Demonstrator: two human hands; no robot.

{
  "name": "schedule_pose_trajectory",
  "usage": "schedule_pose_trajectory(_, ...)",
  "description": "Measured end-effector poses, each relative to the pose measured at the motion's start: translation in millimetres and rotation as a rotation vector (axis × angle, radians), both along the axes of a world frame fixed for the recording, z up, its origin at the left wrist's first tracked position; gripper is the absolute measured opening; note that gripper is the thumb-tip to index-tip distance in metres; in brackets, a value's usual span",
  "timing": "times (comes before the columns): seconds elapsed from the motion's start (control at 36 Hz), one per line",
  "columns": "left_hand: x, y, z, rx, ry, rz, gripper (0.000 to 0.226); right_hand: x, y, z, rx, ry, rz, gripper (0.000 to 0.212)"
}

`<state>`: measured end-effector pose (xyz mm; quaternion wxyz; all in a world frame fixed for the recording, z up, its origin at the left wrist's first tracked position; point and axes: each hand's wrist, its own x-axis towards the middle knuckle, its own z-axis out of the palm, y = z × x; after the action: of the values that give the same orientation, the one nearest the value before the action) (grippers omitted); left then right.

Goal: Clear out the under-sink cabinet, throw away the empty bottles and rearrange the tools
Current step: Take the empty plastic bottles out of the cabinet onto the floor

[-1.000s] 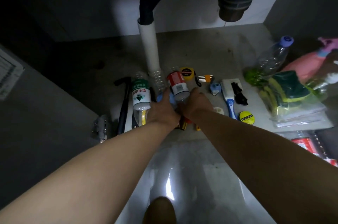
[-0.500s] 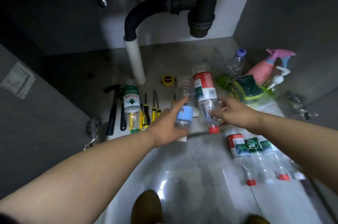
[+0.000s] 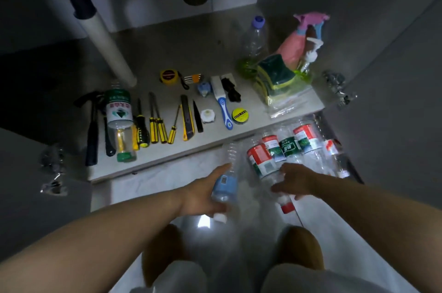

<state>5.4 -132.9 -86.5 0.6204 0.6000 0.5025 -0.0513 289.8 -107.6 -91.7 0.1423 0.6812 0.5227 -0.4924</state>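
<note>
My left hand (image 3: 203, 193) grips an empty blue-label bottle (image 3: 227, 180) with a white cap, held upside down above the tiled floor just in front of the cabinet. Right beside it my right hand (image 3: 295, 180) holds an empty red-label bottle (image 3: 263, 163), its red cap pointing toward me. Several more empty bottles (image 3: 303, 142) lie on the floor at the right. One green-label bottle (image 3: 119, 120) lies on the cabinet floor (image 3: 181, 49) among the tools: a hammer (image 3: 92, 130), screwdrivers (image 3: 156, 120), a utility knife (image 3: 186, 118) and a tape measure (image 3: 168, 76).
A drain pipe (image 3: 107, 46) stands at the cabinet's back left. At the back right are a purple-cap bottle (image 3: 254, 39), a pink spray bottle (image 3: 299, 44) and bagged sponges (image 3: 275, 75). A blue-handled brush (image 3: 223, 106) and yellow tape roll (image 3: 240, 116) lie near the front edge. My knees are below.
Both hands have lifted the two bottles out of the cabinet and drawn them back and down over the floor. The view has pulled back, showing the tools in a row.
</note>
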Motion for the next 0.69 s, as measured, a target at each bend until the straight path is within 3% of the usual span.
schedule_pose_trajectory(0.08, 6, -2, -13, -0.053, 0.029, 0.028, 0.111, -9, 3, -19, 0.15, -0.033, 0.088, 0.036)
schedule_pose_trajectory(0.22, 13, 7, -33, -0.087, 0.05, 0.06, 0.107, -22, 6, -40, 0.262, -0.092, 0.058, 0.064)
schedule_pose_trajectory(0.39, 31, 19, -53, -0.04, 0.038, 0.11, 0.107, -25, -3, -51, 0.301, -0.142, 0.018, 0.083)
schedule_pose_trajectory(0.61, 51, 7, -64, 0.08, -0.072, 0.115, 0.109, 12, -33, -30, 0.274, 0.031, -0.125, 0.067)
schedule_pose_trajectory(0.69, 66, 1, -63, 0.145, -0.074, 0.036, 0.106, 47, -41, -15, 0.284, -0.043, -0.063, 0.071)
